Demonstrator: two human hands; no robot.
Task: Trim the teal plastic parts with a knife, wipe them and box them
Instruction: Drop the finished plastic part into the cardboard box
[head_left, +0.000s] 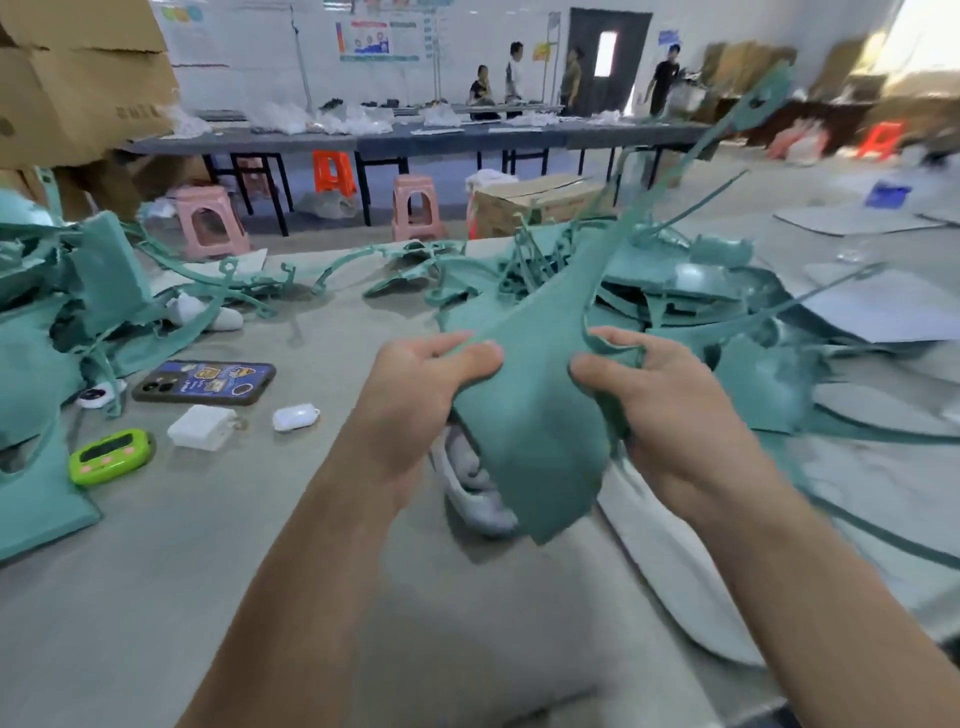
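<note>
A long teal plastic part (535, 415) is held up above the table's middle, wide at its lower end and narrowing into a strip that rises to the upper right. My left hand (415, 400) grips its left edge with curled fingers. My right hand (660, 405) grips its right edge, where a thin torn strip peels away. A white cloth (475, 483) lies on the table just below the part. No knife is in view.
Teal parts and trimmings are heaped at the left (78, 312) and the right (727, 312). A phone (205, 383), a white charger (201, 427), a white earbud case (295, 417) and a green timer (111, 456) lie at the left. A white sheet (675, 571) lies at the right.
</note>
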